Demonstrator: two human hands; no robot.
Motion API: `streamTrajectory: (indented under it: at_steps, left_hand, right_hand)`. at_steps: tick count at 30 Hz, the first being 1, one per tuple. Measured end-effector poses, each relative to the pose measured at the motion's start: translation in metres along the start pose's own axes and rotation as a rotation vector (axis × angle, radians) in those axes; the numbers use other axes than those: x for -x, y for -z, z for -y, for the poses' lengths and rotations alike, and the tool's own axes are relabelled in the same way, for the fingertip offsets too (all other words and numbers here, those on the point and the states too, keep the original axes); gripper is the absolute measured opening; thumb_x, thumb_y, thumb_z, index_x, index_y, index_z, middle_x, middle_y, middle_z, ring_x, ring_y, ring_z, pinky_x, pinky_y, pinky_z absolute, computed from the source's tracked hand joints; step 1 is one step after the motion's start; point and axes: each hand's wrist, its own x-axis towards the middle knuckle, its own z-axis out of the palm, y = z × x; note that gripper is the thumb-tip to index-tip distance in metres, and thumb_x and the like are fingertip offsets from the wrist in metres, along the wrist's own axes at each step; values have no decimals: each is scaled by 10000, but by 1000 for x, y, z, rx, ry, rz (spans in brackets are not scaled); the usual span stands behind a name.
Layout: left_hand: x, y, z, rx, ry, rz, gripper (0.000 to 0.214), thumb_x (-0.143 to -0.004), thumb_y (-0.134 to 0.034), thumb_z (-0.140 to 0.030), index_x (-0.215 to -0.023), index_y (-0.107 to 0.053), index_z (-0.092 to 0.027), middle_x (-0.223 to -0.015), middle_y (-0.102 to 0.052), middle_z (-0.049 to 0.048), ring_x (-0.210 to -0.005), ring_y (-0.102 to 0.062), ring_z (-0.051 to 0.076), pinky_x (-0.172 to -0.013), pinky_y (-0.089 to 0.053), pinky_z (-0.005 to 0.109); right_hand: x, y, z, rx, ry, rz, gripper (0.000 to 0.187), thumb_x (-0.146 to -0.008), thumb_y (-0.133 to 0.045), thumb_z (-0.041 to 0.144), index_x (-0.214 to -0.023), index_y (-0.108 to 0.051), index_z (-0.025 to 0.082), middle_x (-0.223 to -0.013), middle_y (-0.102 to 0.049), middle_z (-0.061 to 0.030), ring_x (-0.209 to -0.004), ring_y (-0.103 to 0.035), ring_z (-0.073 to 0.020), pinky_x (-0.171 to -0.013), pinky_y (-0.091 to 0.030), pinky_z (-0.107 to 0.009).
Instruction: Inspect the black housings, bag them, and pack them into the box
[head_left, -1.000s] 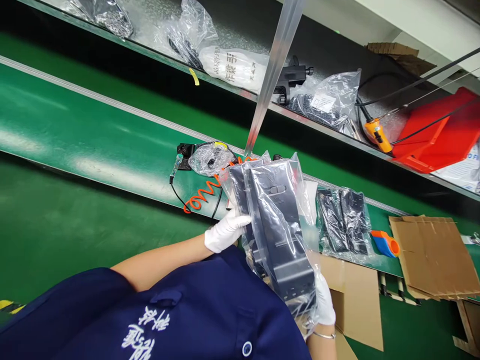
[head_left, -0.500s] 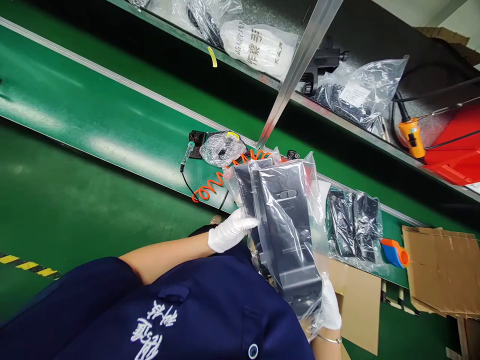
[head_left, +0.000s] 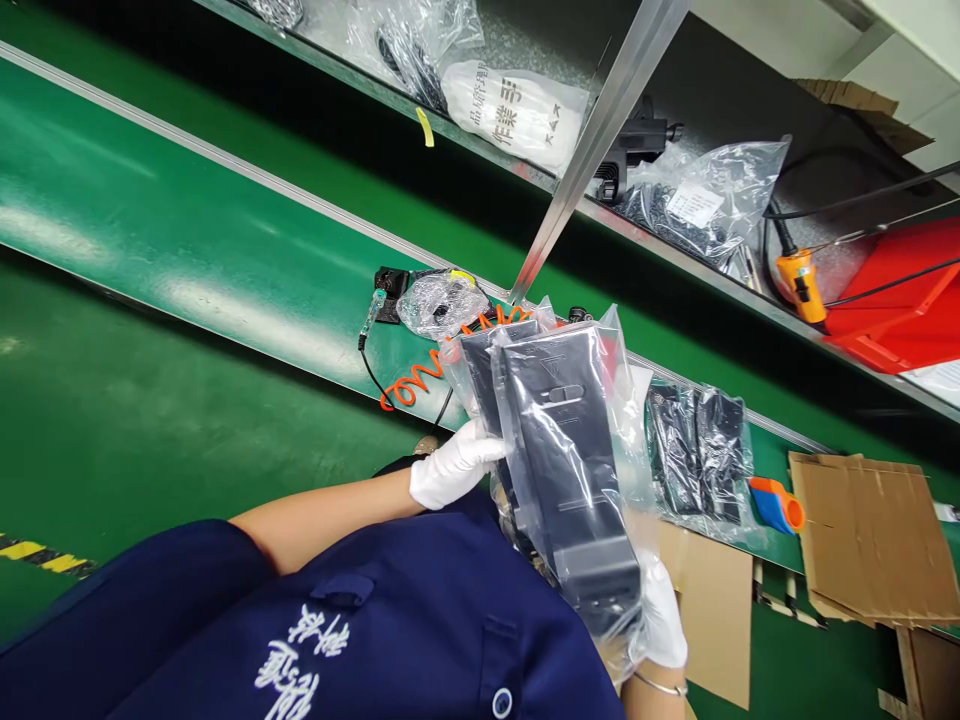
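Two long black plastic parts in clear bags are held in front of my body. The upper bagged black part (head_left: 564, 440) has a small oval slot near its far end and partly covers the other bagged part (head_left: 491, 375). My left hand (head_left: 456, 465), in a white glove, grips the bags at their left edge, fingers partly hidden behind the plastic. My right hand (head_left: 661, 612), also gloved in white, is closed round the near right end of the bags; its fingers are mostly out of sight.
A coiled orange hose (head_left: 412, 388) and a bubble-wrapped item (head_left: 442, 303) lie on the green bench (head_left: 112, 190). More bagged black parts (head_left: 697, 450), a blue-orange object (head_left: 778, 504) and cardboard (head_left: 874, 535) are rightward. A metal post (head_left: 592, 150) rises before the shelf (head_left: 540, 25).
The view has shifted slightly, so the shelf and right-side items sit a little further left. Both hands keep hold of the bagged parts, nearly unmoved.
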Motion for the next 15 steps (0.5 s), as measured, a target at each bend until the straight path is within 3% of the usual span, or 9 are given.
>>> streamTrajectory:
  at_steps: [7, 15]
  left_hand:
    - [-2, 1, 0, -15, -3, -11, 357, -679, -782, -289, -1030, -737, -241, -1035, -764, 93, -987, -698, 324, -953, -538, 526]
    - [-1, -1, -4, -38, -31, -28, 389, -660, -794, -299, -1040, -721, -257, -1081, -737, 72, -1091, -661, 337, -1046, -491, 553]
  right_hand:
    - [16, 8, 36, 9, 134, -1, 350, -631, -834, 628, -659, -799, 280, -541, -691, -34, -427, -617, -215, -414, -561, -302]
    - [34, 3, 48, 14, 70, 79, 203, -621, -831, 509, -732, -831, 339, -592, -732, -18, -453, -678, -286, -420, -584, -347]
